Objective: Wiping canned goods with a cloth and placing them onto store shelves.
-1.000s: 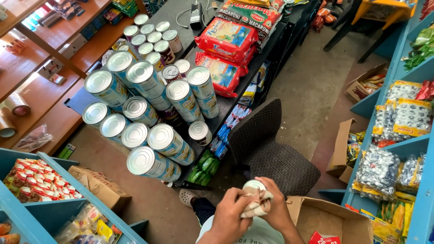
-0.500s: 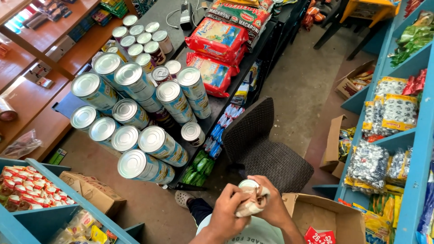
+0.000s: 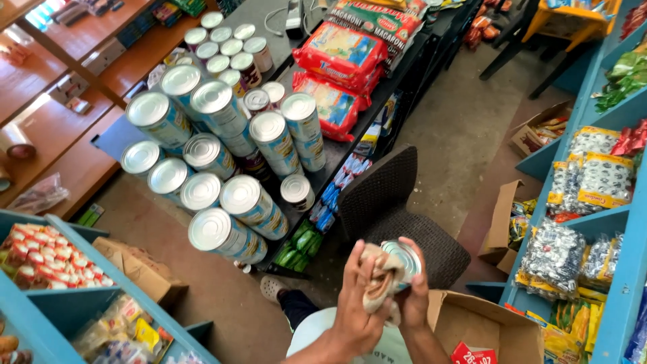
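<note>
Both my hands are low in the head view, held over my lap. My right hand (image 3: pixel 416 296) grips a small tin can (image 3: pixel 405 259) with its silver lid facing up. My left hand (image 3: pixel 356 305) holds a beige cloth (image 3: pixel 379 282) pressed against the left side of the can. The cloth covers most of the can's body, so only the lid shows. A dark woven chair (image 3: pixel 397 209) stands just beyond my hands.
Several large silver-lidded tins (image 3: pixel 222 229) are stacked on a dark table (image 3: pixel 337 158), with smaller tins (image 3: pixel 229 47) and red pasta bags (image 3: pixel 340 54) behind. An open cardboard box (image 3: pixel 485 330) sits at my right. Blue shelves (image 3: pixel 606 283) hold packets on both sides.
The cloth has slid off the can's lid to its left side, so the shiny lid now shows. The view has drifted slightly; my hands stay in the same spot.
</note>
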